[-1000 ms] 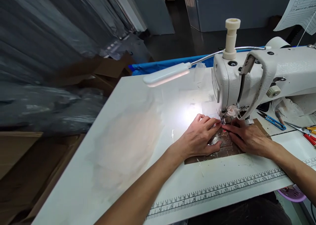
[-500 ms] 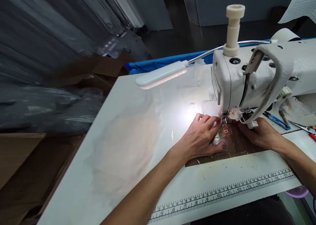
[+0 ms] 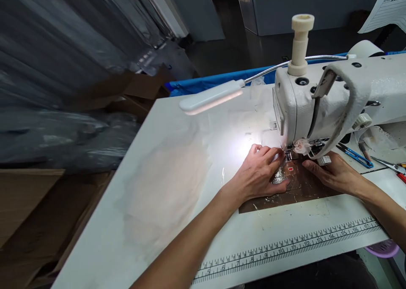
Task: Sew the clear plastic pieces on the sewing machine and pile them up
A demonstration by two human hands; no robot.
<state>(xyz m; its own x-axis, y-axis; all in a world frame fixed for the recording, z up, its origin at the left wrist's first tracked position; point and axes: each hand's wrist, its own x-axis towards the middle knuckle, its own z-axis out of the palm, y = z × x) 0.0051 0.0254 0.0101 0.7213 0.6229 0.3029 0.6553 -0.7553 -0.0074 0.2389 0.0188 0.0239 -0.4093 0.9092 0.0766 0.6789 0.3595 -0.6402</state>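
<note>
My left hand (image 3: 261, 170) lies at the left of the presser foot (image 3: 288, 155) of a white sewing machine (image 3: 292, 107). Its fingertips come together close beside the foot, and what they hold, if anything, is too small to make out. The thumb rests lower, near a shiny metal plate (image 3: 279, 177). My right hand (image 3: 334, 173) is at the right of the foot, its thumb over the brown plate (image 3: 304, 186) and its other fingers partly hidden behind the machine's white knob (image 3: 324, 160). A pale pink ruffled piece (image 3: 302, 146) sits at the needle area.
A lit white lamp (image 3: 212, 97) hangs over the white table (image 3: 222, 234). Blue snips (image 3: 357, 156) and red-handled scissors (image 3: 390, 165) lie at the right. A ruler strip (image 3: 285, 252) runs along the front edge. Cardboard boxes (image 3: 31, 213) stand at the left.
The view has shifted slightly. My right thumb has moved a little left and now shows more plainly over the brown plate. My left hand keeps nearly the same place by the foot.
</note>
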